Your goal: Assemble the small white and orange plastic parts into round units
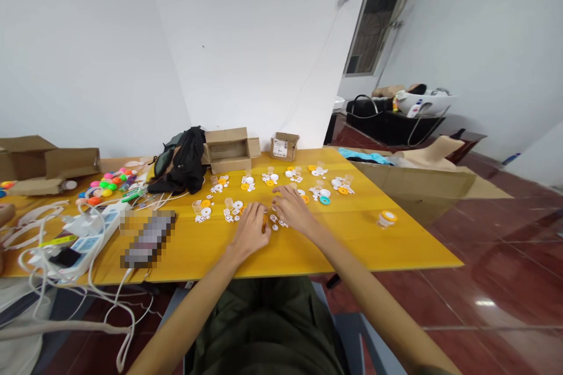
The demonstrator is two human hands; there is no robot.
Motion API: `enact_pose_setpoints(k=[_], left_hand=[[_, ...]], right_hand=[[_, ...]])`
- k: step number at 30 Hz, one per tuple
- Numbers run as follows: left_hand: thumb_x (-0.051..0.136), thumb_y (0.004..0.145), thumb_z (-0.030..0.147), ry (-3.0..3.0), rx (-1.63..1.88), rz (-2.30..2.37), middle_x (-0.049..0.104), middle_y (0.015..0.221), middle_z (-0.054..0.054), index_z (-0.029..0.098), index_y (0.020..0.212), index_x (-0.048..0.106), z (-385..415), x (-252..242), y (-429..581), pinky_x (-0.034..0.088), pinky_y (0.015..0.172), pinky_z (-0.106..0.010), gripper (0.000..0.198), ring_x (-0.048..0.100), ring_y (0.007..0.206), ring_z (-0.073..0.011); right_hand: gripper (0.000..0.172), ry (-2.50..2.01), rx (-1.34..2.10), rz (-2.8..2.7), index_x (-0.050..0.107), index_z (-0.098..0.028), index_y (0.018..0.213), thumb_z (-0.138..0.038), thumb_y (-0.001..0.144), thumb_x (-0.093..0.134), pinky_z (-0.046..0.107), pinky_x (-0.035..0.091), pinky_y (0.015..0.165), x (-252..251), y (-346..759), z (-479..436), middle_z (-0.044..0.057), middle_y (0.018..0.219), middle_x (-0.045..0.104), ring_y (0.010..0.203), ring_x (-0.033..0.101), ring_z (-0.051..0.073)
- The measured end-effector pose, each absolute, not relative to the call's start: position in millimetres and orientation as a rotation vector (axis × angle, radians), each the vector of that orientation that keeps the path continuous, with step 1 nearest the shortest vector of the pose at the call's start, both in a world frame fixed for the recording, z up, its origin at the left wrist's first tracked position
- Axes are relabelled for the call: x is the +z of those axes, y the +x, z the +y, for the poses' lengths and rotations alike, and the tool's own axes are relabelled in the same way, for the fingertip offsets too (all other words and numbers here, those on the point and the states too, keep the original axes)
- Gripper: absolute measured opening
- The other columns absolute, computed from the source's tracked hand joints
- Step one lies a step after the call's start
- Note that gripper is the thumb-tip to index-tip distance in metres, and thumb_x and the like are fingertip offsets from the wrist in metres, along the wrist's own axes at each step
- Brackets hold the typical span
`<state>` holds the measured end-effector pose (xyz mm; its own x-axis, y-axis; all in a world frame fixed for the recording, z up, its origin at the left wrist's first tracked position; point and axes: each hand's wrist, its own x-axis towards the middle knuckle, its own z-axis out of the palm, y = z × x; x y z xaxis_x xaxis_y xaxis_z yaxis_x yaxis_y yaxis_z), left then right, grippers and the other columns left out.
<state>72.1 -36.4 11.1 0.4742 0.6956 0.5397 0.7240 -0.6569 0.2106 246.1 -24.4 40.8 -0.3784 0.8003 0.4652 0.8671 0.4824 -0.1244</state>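
On the yellow table, my left hand [251,233] is closed, its fingers curled around an orange round piece [264,223] that is mostly covered. Just right of it, my right hand [292,208] is held low with its fingers bent and apart, and nothing shows in them. Small white dotted pieces [282,223] lie between and below the fingertips. Beyond the hands are several similar groups of clear plastic cups [196,207], white discs [206,211], orange rings [270,183] and dotted pieces. A teal ring [324,200] lies beyond the right wrist.
A clear cup with an orange lid [387,218] stands toward the right edge. Left are a pixelated phone-like object [149,240], a power strip [94,234] with tangled cables, and colourful balls [108,184]. A black bag [180,161] and cardboard boxes [229,149] line the back.
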Motion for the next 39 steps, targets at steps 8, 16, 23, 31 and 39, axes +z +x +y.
enact_pose_setpoints(k=[8,16,23,31,39], left_hand=[[0.055,0.085,0.014,-2.574,-0.764,-1.355,0.065,0.104,-0.011,0.022,0.096,0.057,-38,6,72,0.043,0.092,-0.047,0.014,0.054,0.111,-0.0325],[0.056,0.083,0.013,-2.612,-0.789,-1.396,0.066,0.101,-0.010,0.023,0.096,0.057,-36,8,71,0.043,0.089,-0.046,0.016,0.054,0.108,-0.0317],[0.058,0.082,0.014,-2.661,-0.862,-1.307,0.064,0.104,-0.009,0.023,0.096,0.058,-39,9,72,0.042,0.090,-0.045,0.016,0.052,0.109,-0.0306],[0.054,0.093,0.020,-2.844,-0.852,-1.038,0.064,0.103,-0.007,0.023,0.095,0.062,-43,13,72,0.040,0.086,-0.041,0.008,0.052,0.106,-0.0265],[0.050,0.093,0.017,-2.928,-0.730,-1.070,0.064,0.105,-0.008,0.023,0.091,0.065,-45,19,73,0.039,0.090,-0.043,0.017,0.050,0.107,-0.0271]], right_hand=[[0.016,-1.692,-0.009,-2.563,0.075,-0.015,0.086,-0.008,0.085,0.060,0.031,0.049,0.083,69,224,14,0.015,0.105,0.071,0.105,0.063,0.027],[0.020,-1.607,-0.004,-2.638,0.075,-0.014,0.088,-0.005,0.082,0.058,0.031,0.049,0.084,66,223,23,0.015,0.103,0.073,0.102,0.065,0.027],[0.014,-1.509,0.000,-2.669,0.072,-0.016,0.081,-0.008,0.083,0.060,0.033,0.050,0.086,64,229,17,0.014,0.103,0.070,0.102,0.062,0.026],[0.015,-1.272,-0.009,-2.443,0.066,-0.018,0.083,-0.007,0.086,0.055,0.041,0.048,0.096,57,252,-5,0.014,0.123,0.059,0.118,0.053,0.027],[0.019,-1.213,-0.062,-2.421,0.063,-0.020,0.091,-0.008,0.090,0.048,0.055,0.043,0.105,34,275,-58,0.015,0.134,0.055,0.127,0.049,0.030]])
